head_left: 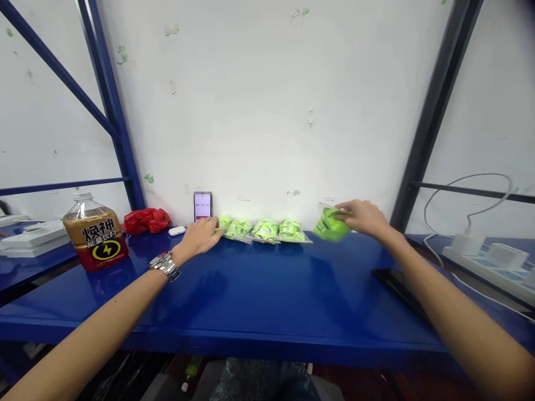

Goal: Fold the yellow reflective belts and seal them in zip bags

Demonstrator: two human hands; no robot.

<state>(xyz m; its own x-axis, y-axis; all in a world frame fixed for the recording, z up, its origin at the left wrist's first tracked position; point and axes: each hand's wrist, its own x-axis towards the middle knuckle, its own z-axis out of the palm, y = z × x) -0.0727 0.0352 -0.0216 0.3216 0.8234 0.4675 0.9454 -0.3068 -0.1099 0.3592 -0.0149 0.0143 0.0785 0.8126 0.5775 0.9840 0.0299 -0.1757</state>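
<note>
A row of clear plastic bags packed with folded neon yellow-green fabric (264, 228) with grey-silver strips lies along the back of the blue table, against the wall. My left hand (201, 234), with a metal watch (165, 264) on its wrist, is at the row's left end. Its fingers are closed on the edge of the leftmost bag (224, 223), partly hiding it. To the right of the row, my right hand (363, 217) pinches the top of another bag of green fabric (330, 225), slightly blurred and hanging just above the tabletop.
A big drink bottle (95, 234), a crumpled red plastic bag (147, 220) and a small white case (176, 230) stand left. A phone showing a timer (203, 206) leans on the wall. A dark phone-like object (399, 289) lies beneath my right forearm, near a power strip (489, 262) with cables.
</note>
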